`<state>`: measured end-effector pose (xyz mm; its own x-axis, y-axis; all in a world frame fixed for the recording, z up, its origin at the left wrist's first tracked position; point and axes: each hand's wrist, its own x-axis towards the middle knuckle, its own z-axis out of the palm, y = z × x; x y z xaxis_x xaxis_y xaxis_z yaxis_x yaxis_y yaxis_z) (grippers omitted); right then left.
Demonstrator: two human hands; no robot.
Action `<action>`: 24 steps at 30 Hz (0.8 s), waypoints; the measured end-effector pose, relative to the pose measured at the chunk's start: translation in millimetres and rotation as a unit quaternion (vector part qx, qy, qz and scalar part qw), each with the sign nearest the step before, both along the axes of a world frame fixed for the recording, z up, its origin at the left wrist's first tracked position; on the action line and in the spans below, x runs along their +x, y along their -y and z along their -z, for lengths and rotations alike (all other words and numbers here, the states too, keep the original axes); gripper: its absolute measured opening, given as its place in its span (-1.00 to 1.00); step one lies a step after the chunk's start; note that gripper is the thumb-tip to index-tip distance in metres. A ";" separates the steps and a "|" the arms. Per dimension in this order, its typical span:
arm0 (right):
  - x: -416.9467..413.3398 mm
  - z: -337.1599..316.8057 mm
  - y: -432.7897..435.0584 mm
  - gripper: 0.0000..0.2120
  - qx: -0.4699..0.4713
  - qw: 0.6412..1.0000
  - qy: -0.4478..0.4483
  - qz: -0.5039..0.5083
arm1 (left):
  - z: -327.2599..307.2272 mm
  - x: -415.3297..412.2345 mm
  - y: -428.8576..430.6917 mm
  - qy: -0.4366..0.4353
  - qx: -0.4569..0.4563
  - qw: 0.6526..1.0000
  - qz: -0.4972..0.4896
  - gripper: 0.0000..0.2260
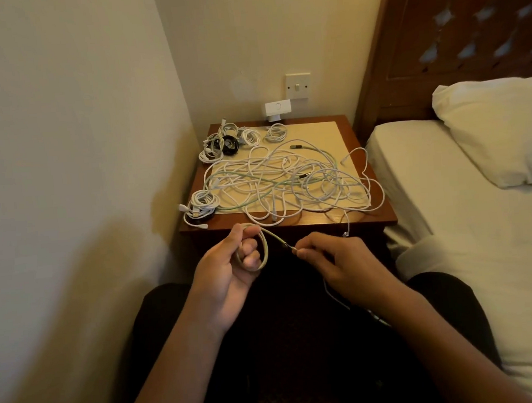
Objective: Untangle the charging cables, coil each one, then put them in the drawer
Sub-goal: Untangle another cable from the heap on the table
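Charging cable [266, 248], thin and pale, loops round the left hand's [228, 268] curled fingers. Right hand [336, 261] pinches its plug [289, 247].

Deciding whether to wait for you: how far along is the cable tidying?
Partly done. Several coiled cables lie back-left on the nightstand, another coiled bundle at its front-left corner. In hand: the left hand holds a looped cable, whose end the right hand pinches. Left: the large tangle across the middle, then stowing everything in the drawer, which isn't visible here.

place: bedroom | evidence: bed [448, 220], pillow [499, 128], wooden headboard [435, 32], bedside table [291, 223]
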<state>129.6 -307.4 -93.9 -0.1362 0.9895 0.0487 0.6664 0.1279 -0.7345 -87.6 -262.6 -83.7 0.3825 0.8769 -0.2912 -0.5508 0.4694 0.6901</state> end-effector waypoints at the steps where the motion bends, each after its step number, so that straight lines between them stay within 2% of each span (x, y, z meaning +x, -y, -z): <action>1: -4.0 2.4 2.6 -0.82 -0.007 1.000 0.012 -0.007 | -2.4 1.5 -2.9 0.022 0.005 1.000 -0.007 -0.70; 3: -13.3 8.9 10.0 -0.77 -0.025 0.998 0.058 -0.014 | -7.0 4.3 -9.2 0.058 0.026 0.998 -0.023 -0.69; 5: -26.3 12.5 19.4 -0.76 -0.028 0.996 0.087 -0.020 | -10.2 11.0 -14.8 0.049 0.058 0.996 -0.048 -0.67; 7: -40.8 8.3 27.8 -0.75 -0.015 0.995 0.089 -0.033 | -12.8 22.7 -14.7 -0.035 0.117 0.991 -0.051 -0.71; 8: -46.3 3.4 29.6 -0.77 -0.005 0.995 0.095 -0.042 | -11.8 28.4 -13.2 -0.117 0.164 0.979 -0.040 -0.76; 10: -50.5 -12.3 29.5 -0.83 0.004 0.991 0.116 -0.061 | -4.8 35.3 -8.4 -0.312 0.277 0.909 -0.008 -0.85; 11: -48.1 -20.6 28.1 -0.85 0.003 0.990 0.127 -0.064 | 0.3 35.1 -7.5 -0.379 0.317 0.869 0.016 -0.86; 12: -43.2 -28.2 26.0 -0.85 0.003 0.989 0.138 -0.062 | 4.9 32.5 -7.7 -0.419 0.332 0.844 0.046 -0.87; 13: -35.4 -34.5 23.1 -0.83 0.003 0.987 0.150 -0.056 | 7.7 28.6 -8.8 -0.429 0.330 0.837 0.079 -0.87; 15: -16.6 -44.4 14.4 -0.83 0.011 0.986 0.157 -0.047 | 8.5 22.0 -9.7 -0.401 0.311 0.849 0.144 -0.79; 17: 2.4 -50.2 4.2 -0.89 0.010 0.991 0.123 -0.045 | 4.9 19.4 -5.6 -0.374 0.304 0.853 0.201 -0.77; 20: 20.3 -53.4 -9.3 -0.95 0.011 0.996 0.071 -0.059 | 1.7 17.8 1.8 -0.370 0.301 0.836 0.271 -0.63; 23: 26.2 -43.4 -15.1 -0.94 0.014 0.998 0.043 -0.053 | 5.9 13.5 4.3 -0.379 0.300 0.821 0.304 -0.70; 24: 27.0 -38.1 -15.4 -0.94 0.010 0.998 0.039 -0.042 | 7.0 10.9 3.5 -0.373 0.289 0.830 0.298 -0.73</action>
